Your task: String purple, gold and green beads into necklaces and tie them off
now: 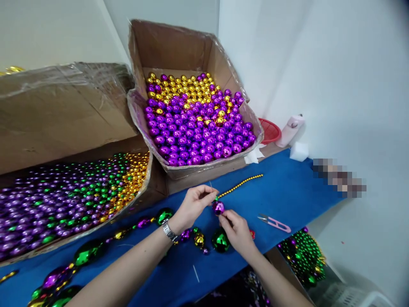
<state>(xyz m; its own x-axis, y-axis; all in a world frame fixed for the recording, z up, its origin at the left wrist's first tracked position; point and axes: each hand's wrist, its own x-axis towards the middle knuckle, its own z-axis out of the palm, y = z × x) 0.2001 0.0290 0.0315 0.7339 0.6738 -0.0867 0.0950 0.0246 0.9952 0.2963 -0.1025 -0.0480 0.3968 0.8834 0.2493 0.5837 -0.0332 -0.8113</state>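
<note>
Over the blue cloth, my left hand [198, 202] pinches what looks like a thin string or needle just above a shiny purple ball [218, 207]. A small green bead sits at the top of that ball. My right hand [236, 230] is closed at the ball's lower side, its fingertips touching it. A short strand of gold beads [241, 185] runs from near my left fingertips to the upper right. Under my hands lie a large green ball [220, 240] and a gold ball [199, 239] among smaller purple and green beads. A metal watch band circles my left wrist.
A cardboard box [172, 172] of purple and gold balls stands behind; another box [137, 200] of small beads is at left. Pink thread snips [277, 224] lie right on the blue cloth [255, 196]. A bead garland [87, 252] stretches left. A red basket [271, 131] stands behind.
</note>
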